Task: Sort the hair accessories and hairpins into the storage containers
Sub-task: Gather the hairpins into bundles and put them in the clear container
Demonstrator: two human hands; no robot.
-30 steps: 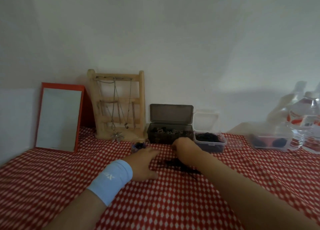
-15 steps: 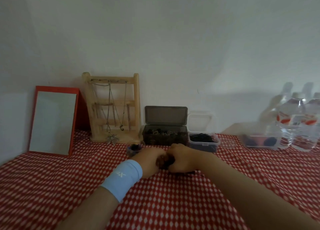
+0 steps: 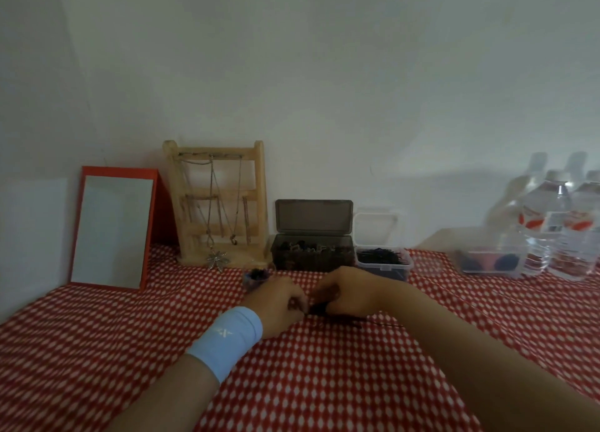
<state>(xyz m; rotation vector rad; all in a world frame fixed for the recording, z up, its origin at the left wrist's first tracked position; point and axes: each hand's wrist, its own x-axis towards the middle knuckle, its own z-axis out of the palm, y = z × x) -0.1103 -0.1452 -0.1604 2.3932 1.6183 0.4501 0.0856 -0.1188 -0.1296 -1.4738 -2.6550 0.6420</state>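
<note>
My left hand (image 3: 279, 298) and my right hand (image 3: 349, 293) meet over a small dark pile of hairpins (image 3: 319, 309) on the red checked cloth, fingers curled around it. A few thin pins (image 3: 383, 323) stick out to the right under my right wrist. Behind them stands an open smoky-grey box (image 3: 311, 256) with hair accessories inside, and beside it an open clear box (image 3: 383, 262) holding black hairpins. A small clear cup (image 3: 256, 275) with dark items sits just behind my left hand.
A red-framed mirror (image 3: 113, 227) leans on the wall at left, next to a wooden jewellery rack (image 3: 216, 204) with necklaces. A clear container (image 3: 490, 264) with dark and red items and several water bottles (image 3: 558, 227) stand at the right.
My two hands have come together over the dark pile. Before, the left lay flat on the cloth and the right reached toward the boxes. The view has tilted slightly.
</note>
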